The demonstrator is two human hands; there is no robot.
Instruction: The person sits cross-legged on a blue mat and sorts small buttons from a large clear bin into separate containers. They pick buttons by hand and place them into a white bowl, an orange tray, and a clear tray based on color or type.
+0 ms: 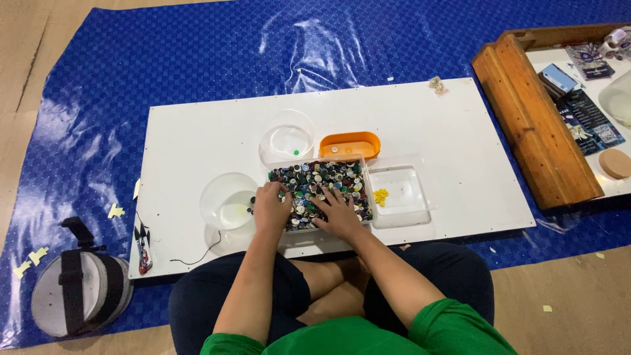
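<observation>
A clear rectangular tray [361,162] full of mixed coloured buttons sits on a white board [197,141] in front of me. My left hand [271,206] rests on the tray's left side, fingers curled into the buttons. My right hand [339,213] lies flat on the buttons near the tray's front, fingers spread. A clear round bowl [227,200] with a few dark buttons stands left of the tray. Another clear round bowl [287,136] holds one green button. An orange dish [350,144] holds a couple of pale buttons. A clear square lid [401,192] holds yellow buttons.
The board lies on a blue plastic sheet [131,59]. A wooden crate [536,121] with cards and a round cork piece stands at the right. A grey strapped headset-like device [79,289] lies at the left. A thin black cable [197,256] trails off the board's front edge.
</observation>
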